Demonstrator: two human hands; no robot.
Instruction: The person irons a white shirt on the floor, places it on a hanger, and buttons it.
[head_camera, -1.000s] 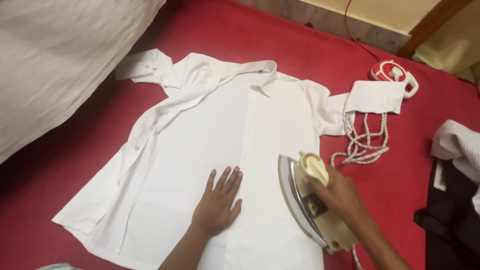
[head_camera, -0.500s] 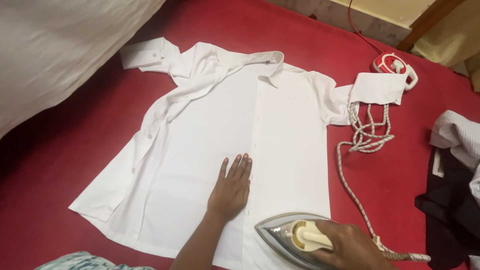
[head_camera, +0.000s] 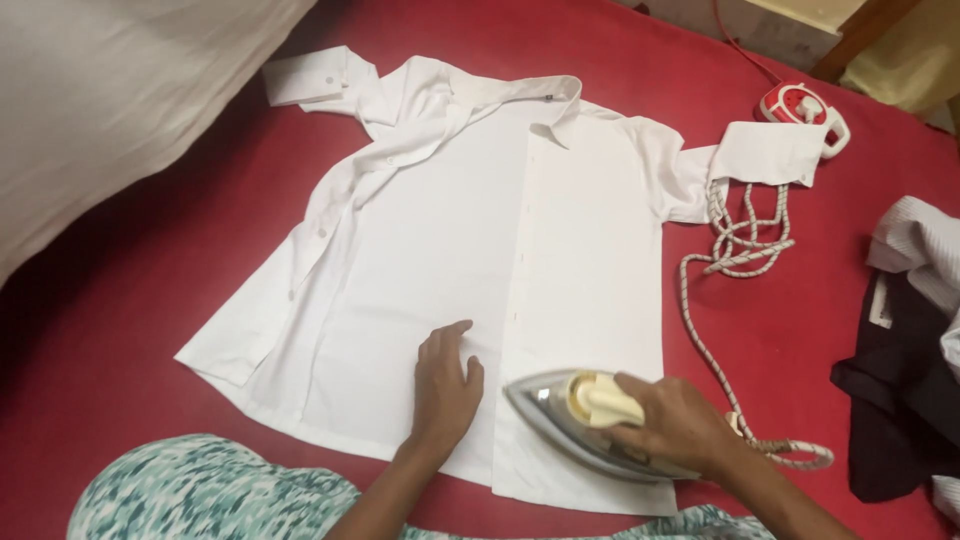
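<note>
A white button-up shirt (head_camera: 440, 230) lies spread flat on a red cloth surface (head_camera: 130, 300), collar toward the far side. My left hand (head_camera: 445, 385) rests palm down on the shirt's lower front, just left of the button strip. My right hand (head_camera: 675, 425) grips the cream handle of a metal clothes iron (head_camera: 560, 410), which sits on the shirt's lower right panel with its tip pointing left toward my left hand.
The iron's striped braided cord (head_camera: 735, 260) coils to the right of the shirt. A red and white plug socket (head_camera: 800, 108) lies at the far right. Dark and striped clothes (head_camera: 905, 390) are piled at the right edge. A grey-white sheet (head_camera: 110, 100) covers the upper left.
The iron has moved up from the hem onto the shirt's lower right panel. My left hand has slid back toward me, fingers now curled. The view has shifted; my patterned clothing shows at the bottom.
</note>
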